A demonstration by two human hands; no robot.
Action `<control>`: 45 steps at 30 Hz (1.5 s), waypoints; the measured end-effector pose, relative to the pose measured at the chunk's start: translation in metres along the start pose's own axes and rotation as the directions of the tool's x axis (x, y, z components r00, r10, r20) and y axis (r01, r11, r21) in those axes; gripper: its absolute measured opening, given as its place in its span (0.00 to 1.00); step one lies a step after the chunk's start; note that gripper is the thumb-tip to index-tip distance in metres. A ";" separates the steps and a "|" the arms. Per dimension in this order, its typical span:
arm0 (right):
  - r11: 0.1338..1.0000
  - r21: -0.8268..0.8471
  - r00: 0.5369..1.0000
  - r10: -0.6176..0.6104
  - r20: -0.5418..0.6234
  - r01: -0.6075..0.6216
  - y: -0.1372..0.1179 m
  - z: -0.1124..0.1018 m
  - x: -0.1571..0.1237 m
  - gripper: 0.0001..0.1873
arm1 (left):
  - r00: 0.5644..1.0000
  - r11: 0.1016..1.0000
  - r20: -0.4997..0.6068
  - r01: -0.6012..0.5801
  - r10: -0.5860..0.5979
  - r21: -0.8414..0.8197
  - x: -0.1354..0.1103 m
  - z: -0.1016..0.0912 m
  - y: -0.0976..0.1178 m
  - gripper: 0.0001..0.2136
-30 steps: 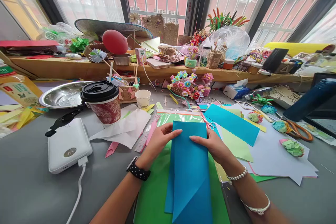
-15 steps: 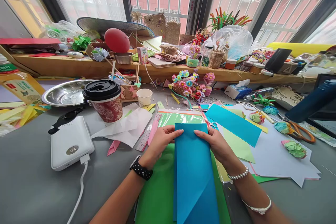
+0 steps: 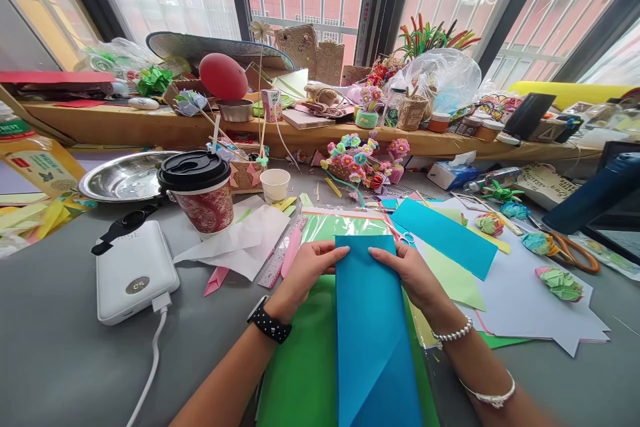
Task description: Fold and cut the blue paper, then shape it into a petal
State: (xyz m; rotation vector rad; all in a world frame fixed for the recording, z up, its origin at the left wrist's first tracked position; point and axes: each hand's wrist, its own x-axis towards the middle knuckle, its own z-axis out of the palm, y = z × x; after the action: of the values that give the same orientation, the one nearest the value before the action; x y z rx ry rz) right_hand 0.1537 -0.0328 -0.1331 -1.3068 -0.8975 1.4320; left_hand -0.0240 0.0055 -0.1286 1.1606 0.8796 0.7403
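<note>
A sheet of blue paper [image 3: 373,327], folded lengthwise with a diagonal crease low down, stands between my hands over green paper [image 3: 300,360]. My left hand [image 3: 316,265] pinches its top left edge, thumb in front and fingers behind. At the top right edge my right hand [image 3: 407,268] grips it the same way. The two thumbs point toward each other across the front face. Most of the fingertips are hidden behind the paper. Another blue strip [image 3: 445,237] lies flat to the right, beyond my right hand.
A lidded coffee cup [image 3: 200,193] and a white power bank [image 3: 134,273] with a cable stand at left. Orange-handled scissors [image 3: 575,253] and crumpled paper buds [image 3: 559,283] lie at right on white sheets [image 3: 520,307]. A paper cup [image 3: 275,185] stands behind my left hand.
The blue paper's left edges have come together, so the rear layer that stuck out at left is now hidden behind the front one. Both hands keep nearly the same place.
</note>
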 end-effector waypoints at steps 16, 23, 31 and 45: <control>1.000 0.003 1.000 0.002 -0.015 -0.002 -0.002 0.001 -0.001 0.20 | 1.000 1.000 -0.016 -0.015 0.015 -0.008 -0.001 0.001 0.000 0.11; 1.000 -0.008 1.000 -0.008 -0.015 0.008 -0.002 0.002 -0.001 0.20 | 0.997 0.998 -0.058 -0.049 0.047 -0.025 0.000 0.002 0.001 0.11; 0.999 -0.023 1.000 -0.028 -0.005 0.028 -0.003 0.002 -0.001 0.19 | 0.999 0.998 -0.021 -0.045 0.044 -0.036 0.000 0.001 0.000 0.11; 0.999 -0.021 0.999 -0.024 -0.020 0.024 -0.003 0.001 -0.002 0.21 | 0.999 0.999 -0.028 -0.034 0.033 -0.014 0.000 0.000 0.000 0.11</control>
State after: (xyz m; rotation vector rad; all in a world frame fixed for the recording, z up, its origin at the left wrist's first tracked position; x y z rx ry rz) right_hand 0.1526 -0.0342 -0.1297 -1.3199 -0.9140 1.3914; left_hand -0.0238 0.0056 -0.1283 1.1568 0.8781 0.7907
